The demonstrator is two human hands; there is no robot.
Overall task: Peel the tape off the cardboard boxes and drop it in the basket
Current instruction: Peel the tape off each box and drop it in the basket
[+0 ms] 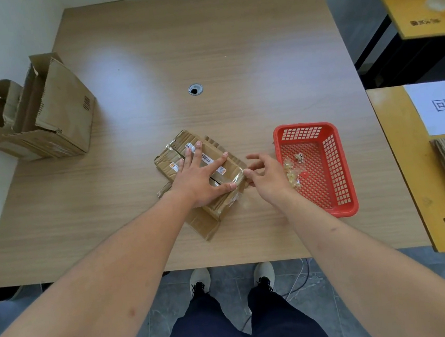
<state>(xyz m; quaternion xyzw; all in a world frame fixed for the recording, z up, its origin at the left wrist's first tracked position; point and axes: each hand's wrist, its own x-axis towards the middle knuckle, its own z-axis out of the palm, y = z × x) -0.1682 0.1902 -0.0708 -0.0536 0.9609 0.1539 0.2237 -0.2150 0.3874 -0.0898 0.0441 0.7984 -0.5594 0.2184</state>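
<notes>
**Picking at the tape edge**

The left hand lies flat, fingers spread, pinning the flattened cardboard box at table centre. At its 3 o'clock corner the right hand pinches clear tape, probably lifting an edge. The red basket, further toward 3 o'clock, holds scraps.

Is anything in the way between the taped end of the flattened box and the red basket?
Nothing visible blocks it. Only bare table lies between the tape and the basket, just to its right. The right hand is already there at the tape.
</notes>
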